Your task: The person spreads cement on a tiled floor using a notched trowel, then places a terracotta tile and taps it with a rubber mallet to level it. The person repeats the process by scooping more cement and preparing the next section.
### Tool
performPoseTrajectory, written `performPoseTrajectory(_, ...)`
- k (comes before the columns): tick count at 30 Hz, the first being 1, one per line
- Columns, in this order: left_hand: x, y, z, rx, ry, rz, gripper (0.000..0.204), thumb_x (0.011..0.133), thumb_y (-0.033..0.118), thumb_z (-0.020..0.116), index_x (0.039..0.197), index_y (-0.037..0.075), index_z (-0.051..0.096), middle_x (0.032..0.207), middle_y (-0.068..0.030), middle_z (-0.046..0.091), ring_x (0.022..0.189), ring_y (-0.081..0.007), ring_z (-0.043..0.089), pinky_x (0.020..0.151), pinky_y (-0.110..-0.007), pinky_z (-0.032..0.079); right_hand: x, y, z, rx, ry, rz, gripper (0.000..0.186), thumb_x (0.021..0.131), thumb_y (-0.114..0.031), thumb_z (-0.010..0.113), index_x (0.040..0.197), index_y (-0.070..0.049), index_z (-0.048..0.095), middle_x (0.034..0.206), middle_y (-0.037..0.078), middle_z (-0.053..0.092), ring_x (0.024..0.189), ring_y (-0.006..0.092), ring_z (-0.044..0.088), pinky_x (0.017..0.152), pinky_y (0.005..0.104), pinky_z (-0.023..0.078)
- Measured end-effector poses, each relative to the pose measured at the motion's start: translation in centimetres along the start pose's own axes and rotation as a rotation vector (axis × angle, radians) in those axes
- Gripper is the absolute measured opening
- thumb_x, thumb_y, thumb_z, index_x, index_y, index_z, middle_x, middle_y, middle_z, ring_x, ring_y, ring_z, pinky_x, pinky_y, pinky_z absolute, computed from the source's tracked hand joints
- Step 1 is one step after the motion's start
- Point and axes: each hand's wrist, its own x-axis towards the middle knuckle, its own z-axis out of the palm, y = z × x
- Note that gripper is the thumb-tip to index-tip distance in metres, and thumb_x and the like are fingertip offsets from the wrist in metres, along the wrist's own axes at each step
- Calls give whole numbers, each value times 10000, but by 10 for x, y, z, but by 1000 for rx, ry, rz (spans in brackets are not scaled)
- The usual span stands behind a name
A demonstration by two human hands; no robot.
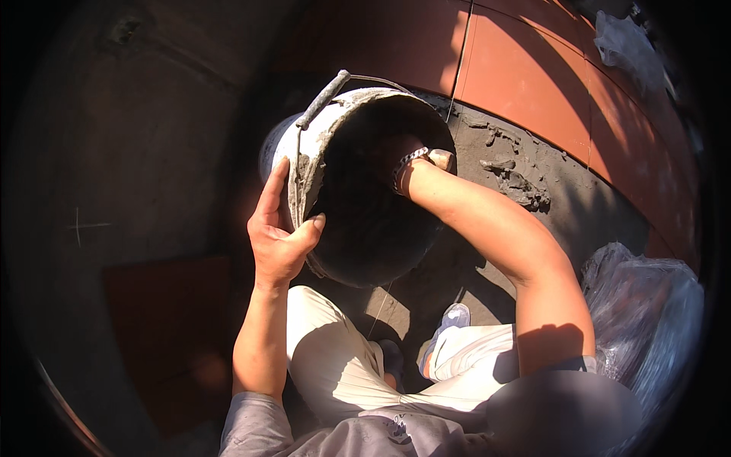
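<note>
A mortar-crusted white bucket (308, 152) is tilted, its dark mouth turned toward me. My left hand (280, 242) grips the left side of its rim, thumb at the inner edge and fingers along the outside. The bucket's wire handle, with a dirty grip (324, 99), lies up against the rim. My right hand (405, 149) reaches inside the bucket, a chain bracelet at its wrist. Beside that wrist shows the butt of a wooden-handled tool (440, 158), seemingly in my right hand. Shadow hides the fingers, the tool's working end and the bucket's contents.
Reddish-brown tiles (525, 91) cover the far right floor. Lumps of grey mortar (514, 183) lie on the bed between the tiles and the bucket. A plastic-wrapped bundle (643, 305) stands at right. Another tile (167, 305) lies in shadow at left.
</note>
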Motion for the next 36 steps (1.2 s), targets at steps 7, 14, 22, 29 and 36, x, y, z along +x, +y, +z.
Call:
performPoseTrajectory(7, -9, -9, -23, -59, -10, -42, 823, 656, -62, 671, 1423, -91, 372, 1330, -164, 541, 1213, -191, 538, 1070, -318, 382, -46, -65, 32, -136, -290, -171, 314, 899, -181, 574, 1187, -105, 674, 1175, 106, 680, 1082, 281, 656, 776, 416, 560)
performPoseTrajectory(14, 2, -13, -37, -78, -25, -23, 826, 661, -30, 720, 1418, -77, 392, 1311, -163, 565, 1203, -195, 552, 1067, -318, 386, -30, -12, -3, -152, -409, -9, 311, 918, -222, 547, 1195, -145, 666, 1087, 93, 708, 959, 297, 700, 748, 419, 569)
performPoseTrajectory(22, 7, -26, -43, -105, -60, -13, 846, 659, 8, 765, 1413, -85, 393, 1321, -173, 562, 1218, -200, 543, 1073, -322, 375, -11, -15, -60, -269, -378, -132, 265, 923, -258, 535, 1087, -167, 722, 990, 73, 730, 952, 227, 698, 766, 416, 554)
performPoseTrajectory(29, 4, -19, -46, -102, -69, -4, 839, 658, 3, 757, 1410, -89, 395, 1313, -172, 567, 1218, -204, 542, 1074, -325, 376, 9, -82, -3, -472, -528, -246, 297, 738, -184, 742, 1035, -184, 751, 1051, 27, 715, 908, 256, 683, 614, 448, 507)
performPoseTrajectory(36, 6, -9, -49, -60, -82, -50, 808, 640, 7, 722, 1390, -82, 434, 1336, -157, 552, 1248, -187, 514, 1091, -314, 339, -64, -36, -42, -286, -617, -164, 240, 813, -156, 664, 1039, -124, 737, 992, 69, 733, 922, 269, 710, 633, 466, 562)
